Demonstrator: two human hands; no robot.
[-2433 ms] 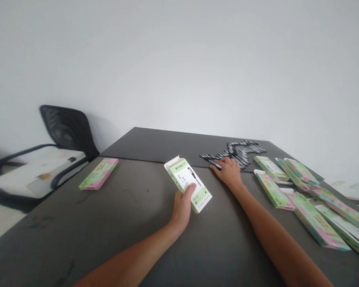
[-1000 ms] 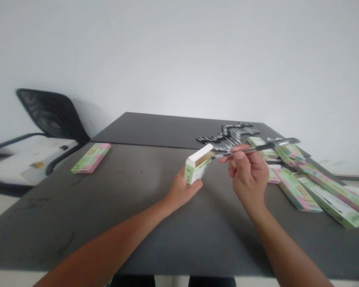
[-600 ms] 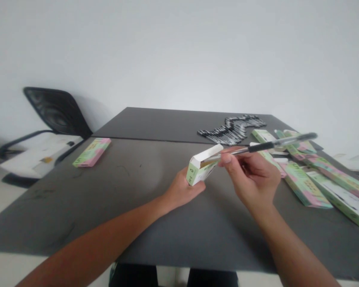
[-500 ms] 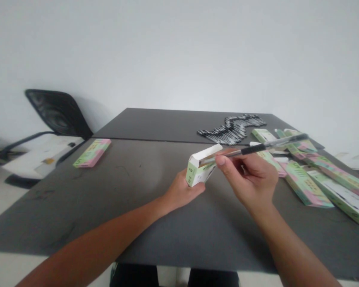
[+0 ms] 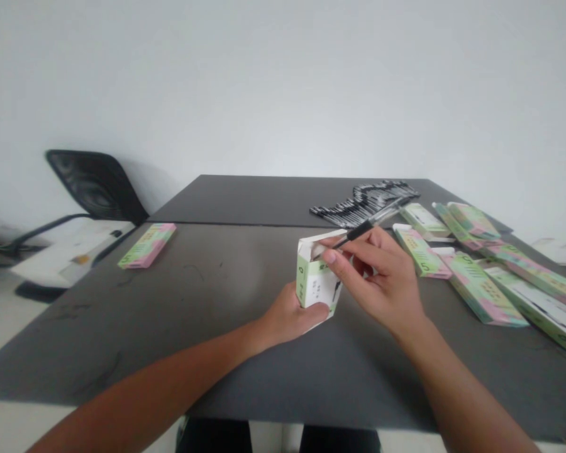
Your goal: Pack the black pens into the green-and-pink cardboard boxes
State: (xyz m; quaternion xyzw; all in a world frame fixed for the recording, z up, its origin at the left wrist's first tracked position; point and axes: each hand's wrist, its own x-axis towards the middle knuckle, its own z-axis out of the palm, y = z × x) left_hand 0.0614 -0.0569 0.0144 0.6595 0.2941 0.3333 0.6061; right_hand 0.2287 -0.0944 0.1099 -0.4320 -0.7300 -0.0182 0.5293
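Holding 1 pen (image 5: 360,230) steeper, box (image 5: 317,284) more upright

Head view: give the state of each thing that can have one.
Held box: open, in left hand
Held pen: slanted at box mouth, in right hand
Loose pens: lying in a winding row
Lone box: lying flat
Boxes on the right: lying, some overlapping
Chair: upright

My left hand (image 5: 287,316) and right hand (image 5: 382,274): bare, as are my forearms (image 5: 170,377). Black fabric (image 5: 214,436) covers both my legs (image 5: 339,439); cut unclear.
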